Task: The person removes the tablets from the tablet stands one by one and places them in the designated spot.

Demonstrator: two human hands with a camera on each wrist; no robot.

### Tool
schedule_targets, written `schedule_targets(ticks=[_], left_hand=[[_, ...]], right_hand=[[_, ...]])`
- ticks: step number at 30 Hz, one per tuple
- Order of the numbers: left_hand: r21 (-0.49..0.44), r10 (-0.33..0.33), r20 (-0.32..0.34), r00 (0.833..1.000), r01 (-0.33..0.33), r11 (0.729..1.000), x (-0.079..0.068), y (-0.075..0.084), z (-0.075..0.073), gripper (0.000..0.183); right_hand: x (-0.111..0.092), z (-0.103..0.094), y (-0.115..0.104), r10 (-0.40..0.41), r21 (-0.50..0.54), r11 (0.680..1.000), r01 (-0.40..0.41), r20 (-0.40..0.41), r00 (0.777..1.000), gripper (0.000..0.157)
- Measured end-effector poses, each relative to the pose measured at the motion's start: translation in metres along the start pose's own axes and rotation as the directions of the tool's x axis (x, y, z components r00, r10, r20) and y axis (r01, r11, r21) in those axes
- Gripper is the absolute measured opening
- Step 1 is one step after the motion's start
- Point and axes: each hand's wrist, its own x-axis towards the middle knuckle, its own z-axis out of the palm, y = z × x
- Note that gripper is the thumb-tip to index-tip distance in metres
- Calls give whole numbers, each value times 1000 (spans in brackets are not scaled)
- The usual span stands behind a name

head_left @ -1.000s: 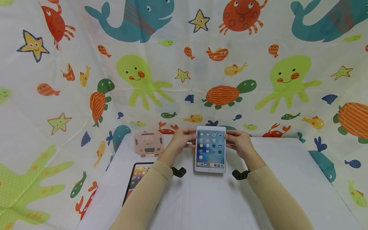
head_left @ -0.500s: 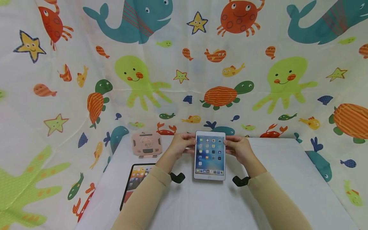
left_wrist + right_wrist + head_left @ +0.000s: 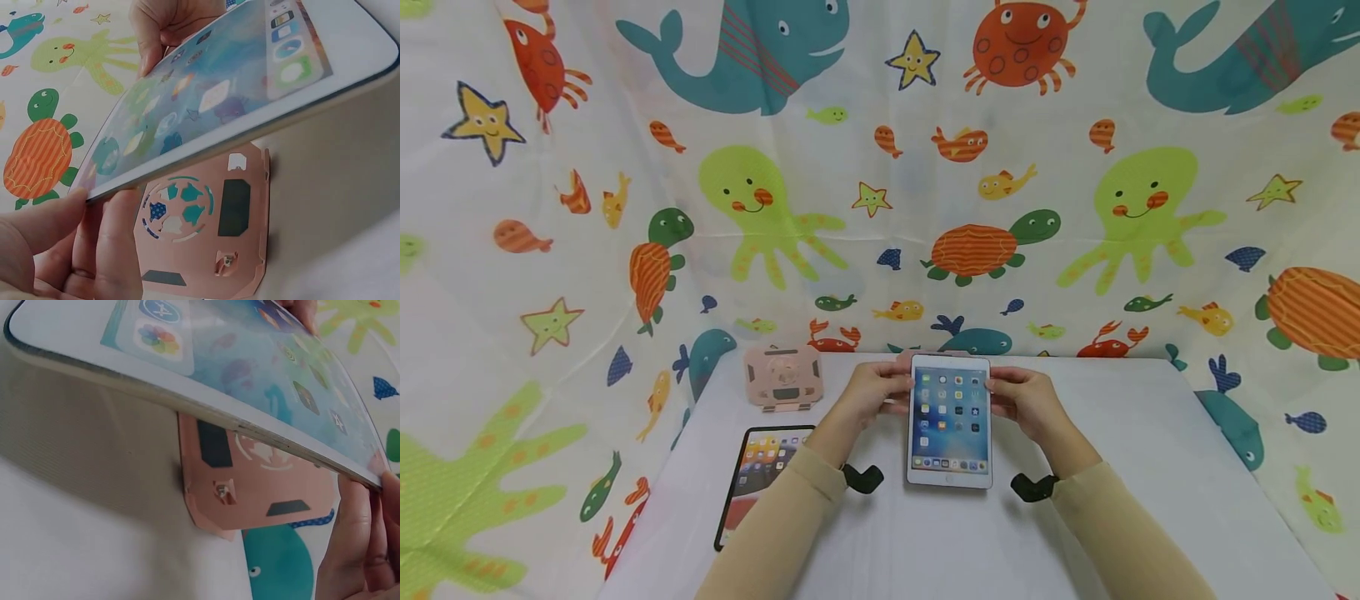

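Both hands hold a white tablet (image 3: 950,421) by its two upper side edges, its lit screen full of app icons. My left hand (image 3: 871,392) pinches the left edge, thumb at the rim and fingers behind. On the opposite edge, the right hand (image 3: 1026,398) grips the same way. Behind the tablet stands a pink folding stand (image 3: 240,250) with round cutouts and dark pads. The right wrist view shows the tablet's side edge apart from the stand (image 3: 269,487); in the head view only a pink strip shows above the tablet.
A second pink stand (image 3: 784,377) is at the back left of the white table (image 3: 1150,467). Nearer, a black-rimmed tablet (image 3: 760,475) lies partly under the left sleeve (image 3: 782,533). A sea-animal cloth (image 3: 925,175) hangs along the back and sides.
Both hands have brought the white tablet down and toward the person. Pink edges of the stand behind it now show above its top. The left stand and black-rimmed tablet have stayed put.
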Motion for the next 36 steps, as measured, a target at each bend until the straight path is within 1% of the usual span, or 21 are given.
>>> schedule_targets(ticks=[3, 10, 17, 24, 31, 36], left_hand=[[2, 0, 5, 1000, 0, 1000, -3, -3, 1, 32], [7, -42, 4, 999, 42, 999, -11, -10, 3, 32], [9, -68, 5, 998, 68, 998, -18, -19, 4, 30], [-11, -91, 10, 996, 91, 996, -23, -31, 6, 29], [14, -109, 9, 994, 109, 994, -28, -39, 6, 30], [7, -114, 10, 993, 114, 993, -30, -48, 7, 31]], right_hand=[[-3, -1, 4, 11, 5, 1000, -11, -5, 1000, 41], [-11, -2, 13, 39, 4, 999, -39, -18, 999, 39], [-16, -3, 24, 50, 11, 999, -50, 1, 999, 35], [-19, -4, 35, 80, 6, 997, -80, -7, 997, 37], [-23, -4, 45, 92, 5, 996, -92, -6, 996, 35], [-25, -4, 54, 100, -4, 995, -100, 5, 995, 36]])
